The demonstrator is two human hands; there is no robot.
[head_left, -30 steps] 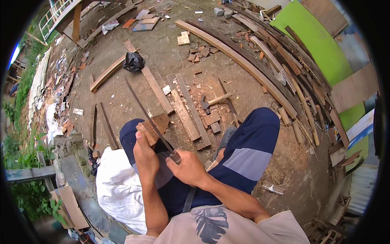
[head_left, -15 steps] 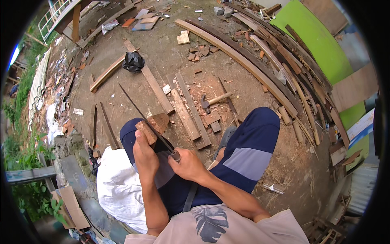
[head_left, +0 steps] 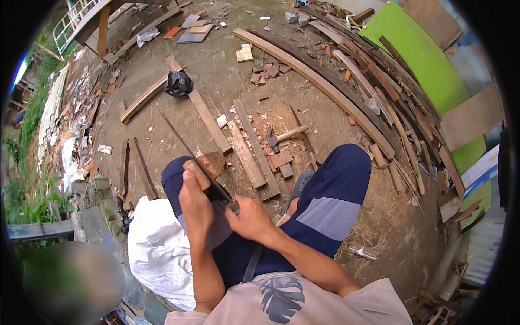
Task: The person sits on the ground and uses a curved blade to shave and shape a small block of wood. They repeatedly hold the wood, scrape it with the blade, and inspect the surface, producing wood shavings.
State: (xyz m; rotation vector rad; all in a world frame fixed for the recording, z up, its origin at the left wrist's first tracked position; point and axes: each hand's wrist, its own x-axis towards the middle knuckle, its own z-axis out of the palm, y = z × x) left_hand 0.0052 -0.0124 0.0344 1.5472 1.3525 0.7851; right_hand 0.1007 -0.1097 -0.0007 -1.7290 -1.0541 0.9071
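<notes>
Head camera, and the left hand (head_left: 196,208) clamps a brown wood block (head_left: 197,176), thumb against it, at the inner side of the left knee (head_left: 171,172)! Right hand (head_left: 252,219) is clenched round the handle (head_left: 233,206) of a long dark blade (head_left: 214,183) slanting past the block; whether they touch, I can't tell. Right of the knee, a hammer (head_left: 288,134) lies past loose planks (head_left: 246,154); a black bag (head_left: 178,84) sits well beyond the knee, white fabric (head_left: 160,244) just below it.

Left of centre, a wood block (head_left: 197,175) sits in the left hand (head_left: 196,206), near the right hand (head_left: 250,218). Higher up, a bag (head_left: 179,84) rests on a board (head_left: 210,122), a hammer (head_left: 288,133) lies right of two planks (head_left: 247,154), and timber (head_left: 398,97) lines the upper right.
</notes>
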